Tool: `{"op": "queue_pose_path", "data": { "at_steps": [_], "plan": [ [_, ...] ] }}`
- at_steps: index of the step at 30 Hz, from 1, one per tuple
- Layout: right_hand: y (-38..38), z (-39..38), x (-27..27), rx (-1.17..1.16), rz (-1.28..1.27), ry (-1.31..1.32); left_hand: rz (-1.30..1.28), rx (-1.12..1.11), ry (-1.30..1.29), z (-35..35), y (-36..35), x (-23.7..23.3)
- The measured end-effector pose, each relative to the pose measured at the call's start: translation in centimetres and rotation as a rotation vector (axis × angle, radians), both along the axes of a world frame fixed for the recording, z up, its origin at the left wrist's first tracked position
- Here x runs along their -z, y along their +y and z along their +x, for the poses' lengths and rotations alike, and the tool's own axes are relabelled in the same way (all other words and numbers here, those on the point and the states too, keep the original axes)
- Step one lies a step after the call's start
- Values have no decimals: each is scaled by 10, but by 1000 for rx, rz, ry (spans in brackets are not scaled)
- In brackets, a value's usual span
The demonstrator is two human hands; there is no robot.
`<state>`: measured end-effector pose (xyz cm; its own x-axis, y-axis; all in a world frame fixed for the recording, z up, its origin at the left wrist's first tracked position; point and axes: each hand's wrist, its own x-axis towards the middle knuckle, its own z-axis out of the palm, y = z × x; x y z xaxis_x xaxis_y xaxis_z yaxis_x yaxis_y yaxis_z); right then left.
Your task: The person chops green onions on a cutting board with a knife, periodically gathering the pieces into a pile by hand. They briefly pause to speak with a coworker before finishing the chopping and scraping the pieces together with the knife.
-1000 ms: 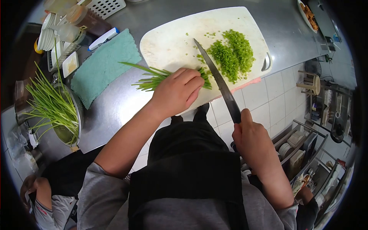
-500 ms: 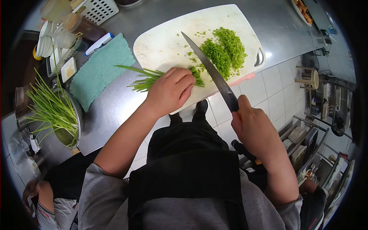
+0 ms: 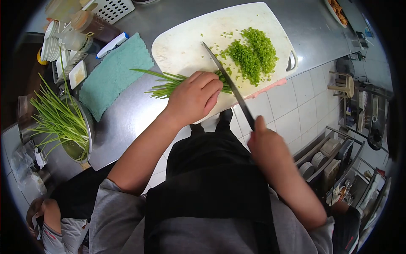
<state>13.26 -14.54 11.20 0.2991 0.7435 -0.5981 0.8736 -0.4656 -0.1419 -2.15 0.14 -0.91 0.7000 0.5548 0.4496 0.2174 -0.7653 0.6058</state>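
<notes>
My left hand (image 3: 195, 96) is closed over a bunch of green onions (image 3: 165, 86), pressing it on the white cutting board (image 3: 182, 46). The long green ends stick out to the left, and the cut ends show a little past my fingers. In my right hand (image 3: 267, 146) is a long kitchen knife (image 3: 230, 82), its handle hidden in my grip. The blade slants across the board, right beside the cut ends, with its tip toward the far side. A pile of chopped green onion (image 3: 253, 55) lies right of the blade, and small bits are scattered around it.
Left of the board lies a green cloth (image 3: 118, 72) with a blue-and-white marker (image 3: 112, 45) near it. A colander (image 3: 89, 127) holds more long green onions. Jars (image 3: 95, 27) and a white basket (image 3: 112, 10) stand at the back left. Another person (image 3: 63, 211) is at lower left.
My right hand and the knife have moved left, bringing the blade from over the chopped pile to the cut ends. My left hand keeps its hold on the bunch. The view has shifted slightly.
</notes>
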Motion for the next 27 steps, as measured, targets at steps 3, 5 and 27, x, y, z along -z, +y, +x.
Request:
{"op": "queue_pose_path", "data": {
  "at_steps": [3,5,27],
  "plan": [
    [-1,9,37,-73,150,-1,-5,3,17,-1,-1,-3],
    [19,20,-6,-83,110,43,1,6,9,-1,-2,-3],
    [27,16,-35,-94,17,29,-10,4,-2,0,-1,-1]
  ]
}}
